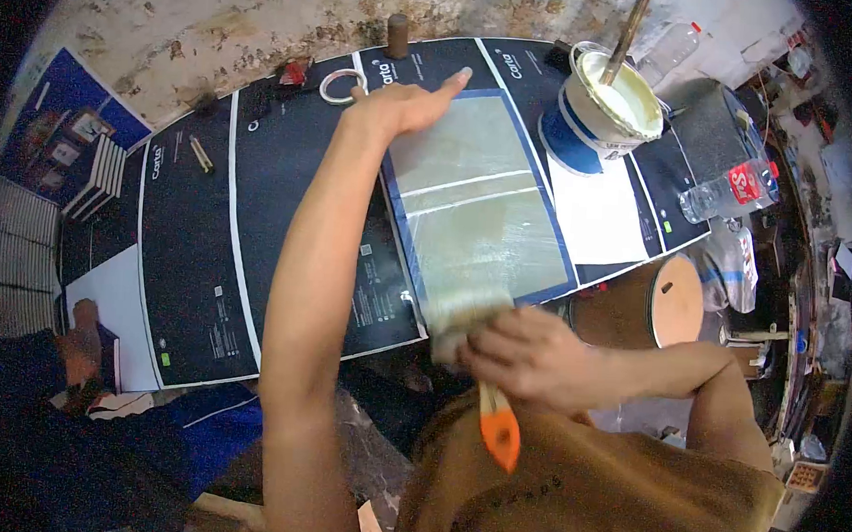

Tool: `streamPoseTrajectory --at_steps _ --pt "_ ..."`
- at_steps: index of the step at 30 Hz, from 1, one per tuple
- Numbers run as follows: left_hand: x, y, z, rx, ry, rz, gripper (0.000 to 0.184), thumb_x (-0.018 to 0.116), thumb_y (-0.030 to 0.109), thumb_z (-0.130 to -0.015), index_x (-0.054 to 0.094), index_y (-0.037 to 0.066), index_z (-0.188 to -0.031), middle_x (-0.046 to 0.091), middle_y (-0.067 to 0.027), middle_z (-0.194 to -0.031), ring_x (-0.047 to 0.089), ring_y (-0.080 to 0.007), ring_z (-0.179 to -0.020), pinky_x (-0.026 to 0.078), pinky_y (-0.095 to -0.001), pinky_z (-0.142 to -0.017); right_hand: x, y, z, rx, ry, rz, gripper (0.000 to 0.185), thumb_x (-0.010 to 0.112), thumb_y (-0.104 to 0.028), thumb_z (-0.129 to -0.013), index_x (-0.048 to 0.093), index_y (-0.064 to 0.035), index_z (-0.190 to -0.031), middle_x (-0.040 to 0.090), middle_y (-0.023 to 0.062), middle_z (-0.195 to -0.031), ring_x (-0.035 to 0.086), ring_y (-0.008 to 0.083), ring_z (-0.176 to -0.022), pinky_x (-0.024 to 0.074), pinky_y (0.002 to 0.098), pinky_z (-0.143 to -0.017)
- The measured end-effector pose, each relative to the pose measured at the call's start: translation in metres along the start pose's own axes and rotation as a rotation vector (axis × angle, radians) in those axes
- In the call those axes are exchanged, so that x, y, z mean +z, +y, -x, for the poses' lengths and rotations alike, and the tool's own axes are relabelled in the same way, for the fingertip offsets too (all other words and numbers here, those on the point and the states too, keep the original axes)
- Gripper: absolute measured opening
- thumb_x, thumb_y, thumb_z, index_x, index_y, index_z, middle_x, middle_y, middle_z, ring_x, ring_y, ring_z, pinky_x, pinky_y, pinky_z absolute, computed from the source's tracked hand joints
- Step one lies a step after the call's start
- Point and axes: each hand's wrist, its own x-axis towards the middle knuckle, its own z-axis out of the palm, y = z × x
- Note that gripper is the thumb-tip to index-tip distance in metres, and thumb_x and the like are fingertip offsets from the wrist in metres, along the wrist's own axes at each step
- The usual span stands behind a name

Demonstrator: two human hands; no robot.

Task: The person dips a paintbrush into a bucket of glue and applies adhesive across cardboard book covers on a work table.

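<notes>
My right hand (527, 358) grips a wide paintbrush (500, 432) with an orange-tipped handle. Its pale bristles are smeared by motion over the near left corner of a book-cover blank (476, 235), two greyish boards and a narrow spine strip with blue edges and a wet-looking sheen. At the blank's far left corner rests my left hand (396, 110), one finger stretched out along the far edge and the others partly hidden. To the right, a white and blue bucket (576, 129) holds creamy white liquid and a stick (629, 31).
Black printed sheets (286, 182) cover the table. A tape roll (341, 86), a cutter (201, 154) and a plastic bottle (733, 191) lie around. Book stacks (17, 254) stand at left, near another person's hand (83, 340). A white sheet (597, 217) lies beside the blank.
</notes>
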Motion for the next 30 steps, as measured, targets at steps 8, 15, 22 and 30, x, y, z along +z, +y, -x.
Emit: streamPoseTrajectory --at_steps 8,15,22,30 --pt "0.001 -0.001 -0.002 0.021 -0.050 0.086 0.106 0.010 0.089 -0.075 0.070 0.010 -0.112 0.047 -0.0254 -0.136 0.039 -0.0380 -0.132 0.024 -0.0470 -0.112 0.004 0.068 -0.040 0.194 0.117 -0.109 0.042 0.059 -0.017 -0.072 0.061 -0.0036 -0.112 0.059 0.0119 -0.105 0.055 0.0303 -0.092 0.0423 0.0393 -0.078" --pt "-0.006 -0.002 -0.002 0.019 -0.170 0.088 0.102 0.007 0.084 -0.079 0.069 0.011 -0.114 0.043 -0.0174 -0.143 0.025 -0.0354 -0.141 -0.001 -0.0611 -0.113 -0.032 0.003 0.013 0.045 -0.141 -0.265 0.032 0.056 -0.019 -0.074 0.064 -0.0100 -0.104 0.060 0.0054 -0.096 0.057 0.0215 -0.091 0.0449 0.0356 -0.075" --pt "-0.007 0.015 0.007 -0.018 -0.109 -0.047 0.102 0.010 0.082 -0.081 0.047 0.005 -0.138 0.036 -0.0220 -0.146 0.023 -0.0367 -0.141 -0.001 -0.0622 -0.112 0.000 0.054 0.022 0.205 0.156 -0.184 0.032 0.055 -0.017 -0.076 0.062 -0.0083 -0.106 0.060 0.0080 -0.097 0.056 0.0288 -0.091 0.0425 0.0394 -0.075" --pt "-0.005 0.009 -0.010 -0.012 -0.198 0.014 0.101 0.011 0.083 -0.080 0.066 0.007 -0.117 0.046 -0.0188 -0.141 0.025 -0.0359 -0.141 0.001 -0.0632 -0.111 -0.033 0.044 0.034 0.231 0.100 -0.199 0.037 0.060 -0.021 -0.076 0.063 -0.0058 -0.109 0.059 0.0111 -0.112 0.057 0.0273 -0.096 0.0439 0.0380 -0.077"
